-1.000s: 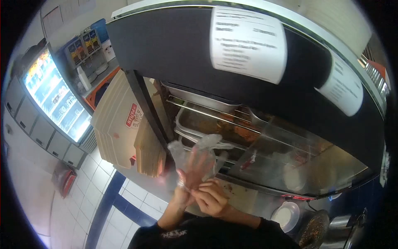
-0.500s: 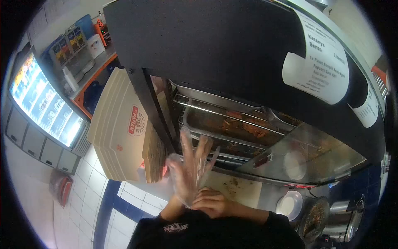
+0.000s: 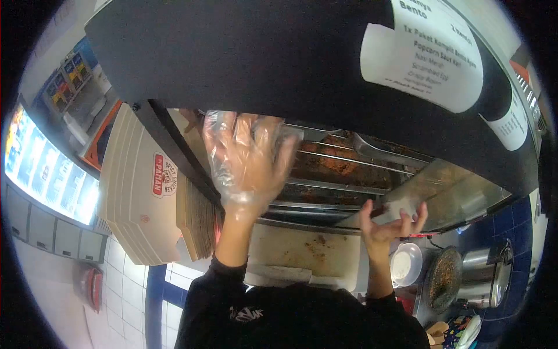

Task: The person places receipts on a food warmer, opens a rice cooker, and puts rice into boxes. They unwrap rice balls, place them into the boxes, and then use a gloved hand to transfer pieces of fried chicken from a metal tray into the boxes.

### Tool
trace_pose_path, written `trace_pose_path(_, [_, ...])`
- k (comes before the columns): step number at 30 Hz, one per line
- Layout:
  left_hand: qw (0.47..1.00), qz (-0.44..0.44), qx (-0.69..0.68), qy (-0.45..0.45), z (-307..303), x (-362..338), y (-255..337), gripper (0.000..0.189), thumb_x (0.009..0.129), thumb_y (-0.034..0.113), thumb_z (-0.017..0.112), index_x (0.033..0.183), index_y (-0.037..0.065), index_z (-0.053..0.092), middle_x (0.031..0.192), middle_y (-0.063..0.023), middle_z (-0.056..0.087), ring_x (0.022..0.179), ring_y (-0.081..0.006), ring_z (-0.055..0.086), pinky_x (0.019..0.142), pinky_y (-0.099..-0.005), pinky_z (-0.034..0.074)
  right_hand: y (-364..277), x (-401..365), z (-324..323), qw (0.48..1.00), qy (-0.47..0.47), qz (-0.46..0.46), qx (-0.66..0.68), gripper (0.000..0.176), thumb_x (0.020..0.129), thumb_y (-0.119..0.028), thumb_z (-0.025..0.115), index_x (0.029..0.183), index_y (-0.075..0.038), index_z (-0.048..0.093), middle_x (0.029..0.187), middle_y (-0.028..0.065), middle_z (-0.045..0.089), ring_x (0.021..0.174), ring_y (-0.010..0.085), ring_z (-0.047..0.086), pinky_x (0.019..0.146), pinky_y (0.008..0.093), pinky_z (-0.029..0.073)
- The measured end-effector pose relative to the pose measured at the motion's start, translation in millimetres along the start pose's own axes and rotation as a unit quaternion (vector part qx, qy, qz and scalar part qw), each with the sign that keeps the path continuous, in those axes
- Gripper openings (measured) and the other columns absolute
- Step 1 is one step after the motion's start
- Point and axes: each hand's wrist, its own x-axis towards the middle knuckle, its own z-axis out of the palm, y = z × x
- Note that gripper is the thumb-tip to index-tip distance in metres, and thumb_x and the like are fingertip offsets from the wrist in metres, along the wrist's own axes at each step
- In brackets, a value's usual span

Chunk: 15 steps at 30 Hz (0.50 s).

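A black box-shaped cabinet [image 3: 232,58] stands at centre, silver rectangular metal trays [image 3: 343,186] inside it, a white paper slip [image 3: 424,64] on its front. Stacked flat beige cardboard boxes [image 3: 133,195] stand to its left; a white-lit glass-fronted fridge [image 3: 49,168] stands farther left. Before the cabinet lies a white rectangular cutting board [image 3: 279,244]; rightward follow a white round bowl [image 3: 415,262], a grey round pan [image 3: 436,262] and a silver cylindrical metal pot [image 3: 479,276]. The left hand [image 3: 253,154], inside a clear plastic glove [image 3: 238,199], is at the cabinet's open front.
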Motion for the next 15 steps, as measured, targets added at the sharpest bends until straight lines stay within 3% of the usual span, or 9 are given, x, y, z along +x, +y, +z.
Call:
trace_pose_path(2, [0.999, -0.004, 0.037, -0.021, 6, 3, -4, 0.025, 0.077, 0.030, 0.065, 0.097, 0.014, 0.065, 0.097, -0.0072, 0.058, 0.103, -0.0287, 0.052, 0.102, -0.0534, 0.027, 15, -9, -10, 0.998, 0.001, 0.063, -0.029, 0.067, 0.067, -0.013, 0.075, 0.114, -0.008, 0.028, 0.128, 0.0219, 0.021, 0.124, 0.0391, 0.023, 0.096, 0.0503, 0.028])
trace_pose_path(5, [0.998, 0.033, -0.035, 0.049, 6, -8, -14, 0.015, 0.076, 0.026, 0.064, 0.086, 0.015, 0.064, 0.091, -0.0073, 0.058, 0.092, -0.0247, 0.055, 0.103, -0.0523, 0.026, 18, -6, -22, 0.995, 0.008, 0.068, -0.065, 0.064, 0.069, -0.010, 0.073, 0.115, -0.007, 0.028, 0.127, 0.0205, 0.022, 0.124, 0.0386, 0.023, 0.100, 0.0516, 0.024])
trace_pose_path(6, [0.996, 0.053, -0.026, 0.071, -3, -12, -12, 0.019, 0.082, 0.033, 0.058, 0.083, 0.015, 0.063, 0.089, -0.0048, 0.058, 0.090, -0.0220, 0.055, 0.101, -0.0525, 0.029, 17, -5, -25, 0.994, 0.015, 0.080, -0.077, 0.064, 0.069, -0.008, 0.072, 0.116, -0.007, 0.028, 0.127, 0.0199, 0.021, 0.124, 0.0383, 0.024, 0.101, 0.0522, 0.023])
trace_pose_path(8, [0.996, 0.033, -0.011, 0.079, -21, -35, 3, 0.017, 0.065, 0.016, 0.065, 0.081, 0.017, 0.060, 0.081, -0.0024, 0.058, 0.086, -0.0223, 0.055, 0.102, -0.0542, 0.024, 6, -11, -36, 0.994, 0.025, 0.095, -0.043, 0.064, 0.072, -0.010, 0.070, 0.120, -0.005, 0.028, 0.129, 0.0200, 0.024, 0.123, 0.0348, 0.027, 0.100, 0.0482, 0.026])
trace_pose_path(10, [0.995, 0.090, -0.028, 0.032, -43, -100, -27, 0.015, 0.065, 0.018, 0.064, 0.080, 0.017, 0.060, 0.079, -0.0013, 0.058, 0.087, -0.0212, 0.055, 0.102, -0.0537, 0.025, -11, -14, -45, 0.964, -0.042, 0.205, 0.162, 0.057, 0.079, -0.024, 0.066, 0.121, -0.004, 0.033, 0.129, 0.0215, 0.032, 0.119, 0.0315, 0.034, 0.097, 0.0428, 0.030])
trace_pose_path(11, [0.989, 0.143, -0.044, -0.012, -53, -136, -50, 0.014, 0.065, 0.020, 0.064, 0.078, 0.018, 0.060, 0.077, -0.0003, 0.057, 0.089, -0.0201, 0.056, 0.102, -0.0531, 0.026, -19, -11, -52, 0.912, -0.097, 0.269, 0.294, 0.058, 0.081, -0.031, 0.063, 0.123, 0.000, 0.037, 0.123, 0.0195, 0.040, 0.116, 0.0305, 0.039, 0.099, 0.0422, 0.028])
trace_pose_path(12, [0.977, 0.195, -0.061, -0.057, -60, -154, -61, 0.013, 0.066, 0.021, 0.063, 0.077, 0.019, 0.060, 0.075, 0.0008, 0.056, 0.090, -0.0190, 0.056, 0.102, -0.0525, 0.027, -28, -4, -57, 0.910, -0.100, 0.275, 0.295, 0.058, 0.081, -0.031, 0.063, 0.123, 0.000, 0.037, 0.123, 0.0195, 0.040, 0.116, 0.0305, 0.039, 0.099, 0.0422, 0.028])
trace_pose_path(14, [0.976, 0.198, -0.062, -0.071, -79, -177, -43, 0.013, 0.068, 0.026, 0.063, 0.080, 0.021, 0.061, 0.078, 0.0027, 0.056, 0.093, -0.0172, 0.055, 0.102, -0.0510, 0.027, -42, 12, -64, 0.642, -0.179, 0.422, 0.615, 0.066, 0.081, -0.031, 0.062, 0.128, 0.004, 0.034, 0.126, 0.0185, 0.040, 0.117, 0.0272, 0.040, 0.101, 0.0373, 0.028])
trace_pose_path(15, [0.976, 0.196, -0.062, -0.070, -87, -187, -31, 0.014, 0.069, 0.028, 0.063, 0.081, 0.022, 0.061, 0.079, 0.0037, 0.056, 0.095, -0.0163, 0.054, 0.101, -0.0503, 0.027, -47, 16, -64, 0.636, -0.186, 0.427, 0.616, 0.066, 0.081, -0.031, 0.062, 0.128, 0.004, 0.034, 0.126, 0.0185, 0.040, 0.117, 0.0272, 0.040, 0.101, 0.0373, 0.028])
